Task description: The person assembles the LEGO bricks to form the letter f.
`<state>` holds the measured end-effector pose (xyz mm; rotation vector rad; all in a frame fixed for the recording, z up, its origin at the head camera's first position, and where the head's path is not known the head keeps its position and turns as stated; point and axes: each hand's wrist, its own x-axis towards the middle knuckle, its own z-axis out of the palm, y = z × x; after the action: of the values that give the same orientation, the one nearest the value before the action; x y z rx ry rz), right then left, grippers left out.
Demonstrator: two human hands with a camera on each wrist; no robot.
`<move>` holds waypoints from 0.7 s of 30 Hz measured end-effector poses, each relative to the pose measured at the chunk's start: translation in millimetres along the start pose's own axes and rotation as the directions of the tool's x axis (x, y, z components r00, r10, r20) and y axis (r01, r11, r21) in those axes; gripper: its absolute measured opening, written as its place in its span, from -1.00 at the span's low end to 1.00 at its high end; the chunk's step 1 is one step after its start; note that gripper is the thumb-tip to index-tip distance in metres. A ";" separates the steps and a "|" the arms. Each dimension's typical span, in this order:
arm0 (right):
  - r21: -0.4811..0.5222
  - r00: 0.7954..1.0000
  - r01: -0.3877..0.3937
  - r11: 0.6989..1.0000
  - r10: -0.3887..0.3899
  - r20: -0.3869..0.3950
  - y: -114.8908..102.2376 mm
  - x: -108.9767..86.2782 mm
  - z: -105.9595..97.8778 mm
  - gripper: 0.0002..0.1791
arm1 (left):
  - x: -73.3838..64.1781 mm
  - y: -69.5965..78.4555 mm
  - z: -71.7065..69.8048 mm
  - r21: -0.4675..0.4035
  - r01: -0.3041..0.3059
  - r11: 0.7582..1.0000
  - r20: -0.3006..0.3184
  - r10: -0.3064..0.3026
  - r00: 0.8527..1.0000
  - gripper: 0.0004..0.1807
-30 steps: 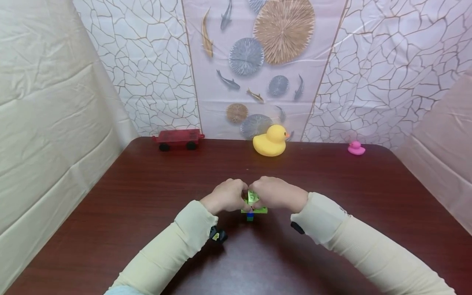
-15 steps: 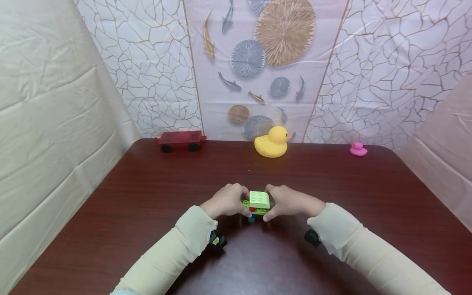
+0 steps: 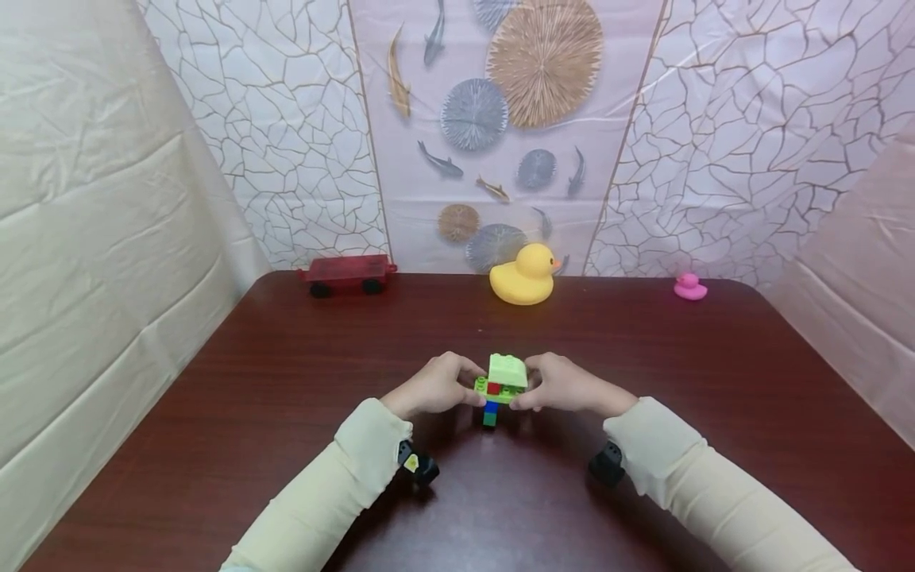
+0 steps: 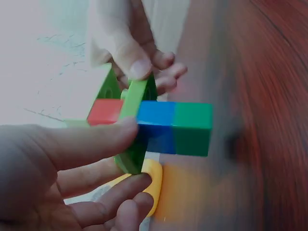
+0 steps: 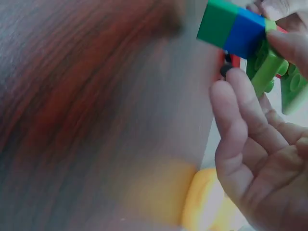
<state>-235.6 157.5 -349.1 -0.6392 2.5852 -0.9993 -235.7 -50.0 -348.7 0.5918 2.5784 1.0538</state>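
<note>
A small toy brick model (image 3: 500, 392) is held up between both hands, slightly tilted in the head view. Its stem is a green brick (image 4: 192, 129) and a blue brick (image 4: 156, 115). Above them come a lime plate (image 5: 267, 71), a red brick (image 4: 105, 110) and a pale-green curved brick (image 3: 507, 370) on top. My left hand (image 3: 438, 387) pinches the plate's left end between thumb and fingers. At the other end, my right hand (image 3: 572, 387) pinches it, its thumb on the plate's edge. The model's far side is hidden in the head view.
On the dark wooden table (image 3: 286, 357), a yellow duck (image 3: 523, 276) stands at the back edge. A red wheeled wagon (image 3: 348, 274) is at the back left, a pink duck (image 3: 690, 287) at the back right. A patterned cloth (image 3: 300, 143) hangs behind.
My right hand first moved right, off the pale-green brick's top, then took hold of the lime plate. The model is now raised a little and tilted. The left hand stays at the plate's left end.
</note>
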 end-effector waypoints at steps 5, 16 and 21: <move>0.212 0.992 -0.121 0.970 0.124 0.002 6.9 -3.7 -9.1 -0.56 | 5.6 2.4 4.8 -0.089 0.015 0.996 -0.012 -0.016 1.000 -0.67; 0.201 0.963 -0.256 0.946 0.268 -0.033 8.0 -3.7 -13.1 -0.62 | 16.4 4.5 15.3 -0.128 0.033 0.991 -0.010 -0.034 0.999 -0.79; 0.177 0.958 -0.278 0.944 0.287 -0.027 12.0 -1.6 -9.7 -0.65 | 19.3 5.9 17.9 -0.081 0.091 0.993 0.029 -0.089 0.996 -0.80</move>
<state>-241.9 171.7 -350.2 -0.1920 2.5049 -1.1353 -243.6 -26.4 -358.9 0.4615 2.5015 1.1092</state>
